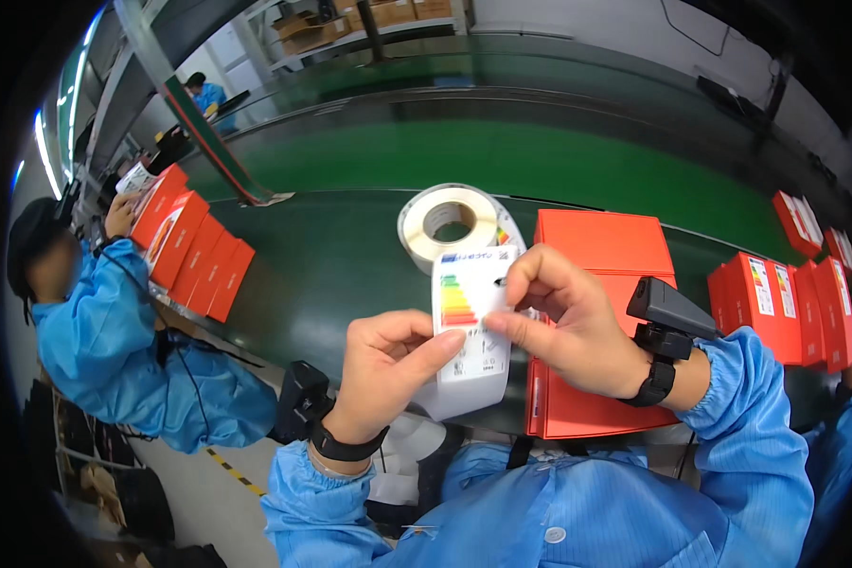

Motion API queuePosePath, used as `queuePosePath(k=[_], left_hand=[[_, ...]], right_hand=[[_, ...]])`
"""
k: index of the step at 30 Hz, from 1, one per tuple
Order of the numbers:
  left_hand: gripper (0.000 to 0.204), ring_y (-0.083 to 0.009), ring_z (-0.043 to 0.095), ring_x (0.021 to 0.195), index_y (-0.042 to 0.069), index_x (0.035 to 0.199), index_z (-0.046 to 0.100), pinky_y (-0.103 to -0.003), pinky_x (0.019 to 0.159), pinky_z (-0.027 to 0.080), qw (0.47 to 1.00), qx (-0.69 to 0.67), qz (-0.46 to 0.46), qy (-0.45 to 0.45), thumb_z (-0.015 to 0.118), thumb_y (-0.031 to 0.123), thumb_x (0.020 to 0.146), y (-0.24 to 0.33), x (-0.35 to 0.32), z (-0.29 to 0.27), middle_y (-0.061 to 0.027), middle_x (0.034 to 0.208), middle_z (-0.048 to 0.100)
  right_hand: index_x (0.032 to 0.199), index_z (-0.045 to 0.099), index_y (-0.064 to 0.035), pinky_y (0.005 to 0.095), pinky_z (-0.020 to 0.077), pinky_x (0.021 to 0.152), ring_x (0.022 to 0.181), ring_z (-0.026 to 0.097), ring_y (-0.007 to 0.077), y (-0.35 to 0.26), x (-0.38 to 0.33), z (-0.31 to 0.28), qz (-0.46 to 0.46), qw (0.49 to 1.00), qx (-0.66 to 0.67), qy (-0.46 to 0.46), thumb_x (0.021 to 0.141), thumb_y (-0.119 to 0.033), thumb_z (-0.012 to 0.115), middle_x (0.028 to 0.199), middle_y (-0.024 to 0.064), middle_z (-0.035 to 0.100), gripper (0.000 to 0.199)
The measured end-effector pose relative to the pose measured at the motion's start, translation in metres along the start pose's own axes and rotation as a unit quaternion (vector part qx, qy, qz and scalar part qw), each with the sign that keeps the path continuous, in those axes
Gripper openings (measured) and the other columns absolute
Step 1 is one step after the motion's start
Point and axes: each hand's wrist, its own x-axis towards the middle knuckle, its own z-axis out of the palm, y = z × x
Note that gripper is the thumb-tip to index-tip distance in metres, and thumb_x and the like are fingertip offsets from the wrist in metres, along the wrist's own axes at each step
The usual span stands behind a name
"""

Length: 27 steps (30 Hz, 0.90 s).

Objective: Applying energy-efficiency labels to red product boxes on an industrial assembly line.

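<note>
A strip of white labels [488, 355] with green-to-red coloured bars hangs in front of me. My left hand [388, 369] holds its left edge, thumb on the printed face and fingers behind. At the right edge my right hand [577, 327] has thumb and forefinger closed together against a label. Whether that label is lifted from its backing I cannot tell. Just beyond the strip, the label roll [418, 227] lies flat on the green table, its core facing up. To the right, partly under my right hand, are flat red boxes [601, 241].
Several red boxes with labels on them [767, 303] stand at the right. On the left a person in blue [114, 322] handles another row of red boxes [194, 251]. A metal post [213, 142] rises at the back left. Beyond the table runs a green conveyor belt [369, 151].
</note>
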Motion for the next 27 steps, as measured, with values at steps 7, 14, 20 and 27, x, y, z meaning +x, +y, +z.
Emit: queuePosePath(k=[7,14,20,27], left_hand=[[0.033,-0.0165,0.057,0.099,-0.006,0.11,0.054,-0.032,0.086,0.045,0.938,-0.301,-0.124,-0.122,0.047,0.021,0.093,-0.023,0.021,0.01,-0.0129,0.107,0.059],[0.025,-0.0184,0.062,0.086,-0.007,0.097,0.06,-0.03,0.077,0.049,0.967,-0.234,-0.099,0.005,0.055,0.014,0.086,-0.039,0.019,0.024,-0.0123,0.095,0.063],[0.023,-0.0104,0.058,0.076,-0.005,0.091,0.063,-0.024,0.068,0.046,0.986,-0.144,-0.058,-0.055,0.049,0.012,0.084,-0.033,0.017,0.03,-0.0077,0.085,0.063],[0.027,-0.0123,0.059,0.08,-0.003,0.094,0.061,-0.028,0.069,0.049,0.963,-0.254,-0.085,-0.029,0.051,0.019,0.083,-0.023,0.024,0.037,-0.0061,0.087,0.062]], right_hand=[[0.121,0.045,-0.0034,0.0314,0.0463,0.065,0.072,0.058,0.0203,-0.004,-0.013,-0.019,-0.003,0.976,-0.176,-0.13,0.082,-0.005,0.058,0.079,0.0084,0.055,0.041],[0.108,0.058,0.0018,0.0333,0.0462,0.084,0.095,0.061,0.0236,-0.006,-0.015,-0.023,-0.024,0.944,-0.328,-0.022,0.074,-0.008,0.066,0.103,0.0146,0.063,0.037],[0.091,0.062,0.0011,0.0278,0.0414,0.068,0.076,0.053,0.018,-0.006,-0.014,-0.022,-0.061,0.935,-0.348,-0.027,0.068,0.0,0.067,0.083,0.0088,0.057,0.024],[0.094,0.061,-0.0019,0.0414,0.0386,0.073,0.077,0.049,0.0253,-0.022,-0.006,-0.02,-0.286,0.766,-0.575,-0.035,0.062,-0.001,0.069,0.084,0.0091,0.052,0.033]])
